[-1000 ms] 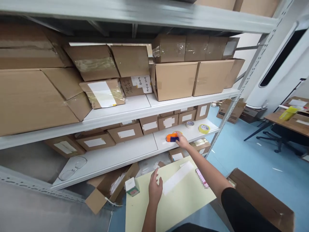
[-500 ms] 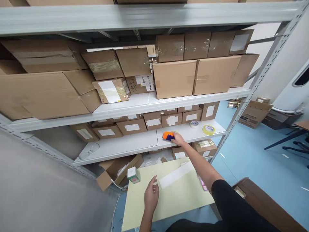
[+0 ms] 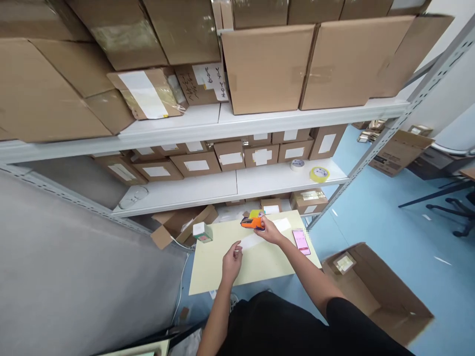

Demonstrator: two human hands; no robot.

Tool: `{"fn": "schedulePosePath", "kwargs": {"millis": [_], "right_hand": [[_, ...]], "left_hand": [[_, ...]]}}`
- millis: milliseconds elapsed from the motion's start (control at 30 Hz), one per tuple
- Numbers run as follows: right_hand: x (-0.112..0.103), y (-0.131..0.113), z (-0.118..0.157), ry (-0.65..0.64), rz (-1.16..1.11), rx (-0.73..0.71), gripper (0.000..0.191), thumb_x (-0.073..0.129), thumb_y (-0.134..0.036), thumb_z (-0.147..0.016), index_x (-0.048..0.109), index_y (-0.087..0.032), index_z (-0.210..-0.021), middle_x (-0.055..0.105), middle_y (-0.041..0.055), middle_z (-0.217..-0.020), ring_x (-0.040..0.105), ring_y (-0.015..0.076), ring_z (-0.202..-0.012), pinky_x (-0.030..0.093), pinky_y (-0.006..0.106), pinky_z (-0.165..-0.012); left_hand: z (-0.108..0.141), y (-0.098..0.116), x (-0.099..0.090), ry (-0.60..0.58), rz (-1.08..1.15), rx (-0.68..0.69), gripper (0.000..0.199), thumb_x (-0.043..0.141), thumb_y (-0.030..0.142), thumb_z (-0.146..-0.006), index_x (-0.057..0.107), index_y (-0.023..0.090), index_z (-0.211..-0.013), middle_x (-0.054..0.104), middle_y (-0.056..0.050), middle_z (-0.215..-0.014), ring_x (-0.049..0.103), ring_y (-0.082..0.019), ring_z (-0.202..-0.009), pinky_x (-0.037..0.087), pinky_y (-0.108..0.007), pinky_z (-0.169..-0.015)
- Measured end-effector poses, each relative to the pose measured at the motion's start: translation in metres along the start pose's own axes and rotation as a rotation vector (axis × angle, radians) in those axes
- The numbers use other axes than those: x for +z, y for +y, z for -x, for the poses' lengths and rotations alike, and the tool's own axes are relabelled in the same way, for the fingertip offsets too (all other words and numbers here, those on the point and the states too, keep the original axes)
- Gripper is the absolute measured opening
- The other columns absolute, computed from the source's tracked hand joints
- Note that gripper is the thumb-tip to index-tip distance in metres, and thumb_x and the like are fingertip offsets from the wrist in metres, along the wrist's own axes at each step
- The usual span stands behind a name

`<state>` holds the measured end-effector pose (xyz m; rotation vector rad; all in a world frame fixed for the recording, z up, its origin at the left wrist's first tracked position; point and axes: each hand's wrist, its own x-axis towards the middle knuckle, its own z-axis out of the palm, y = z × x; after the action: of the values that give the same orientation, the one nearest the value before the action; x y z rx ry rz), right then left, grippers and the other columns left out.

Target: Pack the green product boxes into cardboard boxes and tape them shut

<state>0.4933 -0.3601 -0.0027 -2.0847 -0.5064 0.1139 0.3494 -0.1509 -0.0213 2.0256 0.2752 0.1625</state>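
My right hand [image 3: 271, 231] is closed round an orange and dark blue tape dispenser [image 3: 253, 223] with a yellow roll in it. It is held over the far part of the pale yellow table [image 3: 208, 269]. Below it lies a white paper strip [image 3: 252, 241], partly covered by the hand and dispenser. My left hand [image 3: 232, 262] is by the strip's near left end, fingers loosely curled and slightly apart. Whether its fingertips touch the paper I cannot tell. A small white and green box [image 3: 202, 232] stands at the table's left edge; a phone with a pink screen [image 3: 301, 242] lies at the right.
Shelving with cardboard boxes [image 3: 267, 69] rises behind the table. On the lower shelf [image 3: 193, 190] are a white tape roll [image 3: 297, 165] and a yellow tape roll [image 3: 319, 174]. A large open carton [image 3: 374, 291] sits on the floor at right, an open box [image 3: 181, 225] at back left.
My right hand has brought the tape dispenser from the lower shelf down over the table. My left hand's fingers have curled closer to the paper strip. The view has tipped downward.
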Motion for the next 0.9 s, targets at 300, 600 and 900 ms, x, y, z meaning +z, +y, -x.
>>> {"fn": "schedulePosePath", "kwargs": {"millis": [300,600,900], "right_hand": [[0.015,0.111,0.076,-0.277,0.328,0.314,0.04,0.068,-0.024,-0.084,0.049,-0.018,-0.118,0.068,0.0125,-0.11,0.063,0.0286,-0.1,0.043,0.033,-0.081],[0.031,0.165,0.128,-0.302,0.476,0.546,0.048,0.066,-0.02,-0.078,0.056,-0.019,-0.125,0.073,0.009,-0.102,0.069,0.0291,-0.097,0.049,0.033,-0.08],[0.028,0.152,0.13,-0.232,0.572,0.728,0.05,0.069,-0.019,-0.075,0.062,-0.014,-0.125,0.077,0.0179,-0.102,0.074,0.0318,-0.095,0.052,0.037,-0.079]], "left_hand": [[0.016,-0.007,0.011,-0.029,-0.05,-0.053,0.046,0.052,0.036,-0.091,0.061,0.023,-0.134,0.075,-0.005,-0.106,0.07,-0.014,-0.074,0.055,-0.03,-0.076],[0.04,-0.022,0.013,-0.067,-0.081,-0.139,0.048,0.052,0.039,-0.091,0.061,0.024,-0.136,0.075,-0.005,-0.108,0.069,-0.015,-0.074,0.056,-0.03,-0.075],[0.071,-0.036,-0.017,0.018,-0.056,-0.204,0.047,0.052,0.043,-0.093,0.064,0.023,-0.133,0.074,-0.008,-0.112,0.07,-0.017,-0.083,0.057,-0.03,-0.074]]}}
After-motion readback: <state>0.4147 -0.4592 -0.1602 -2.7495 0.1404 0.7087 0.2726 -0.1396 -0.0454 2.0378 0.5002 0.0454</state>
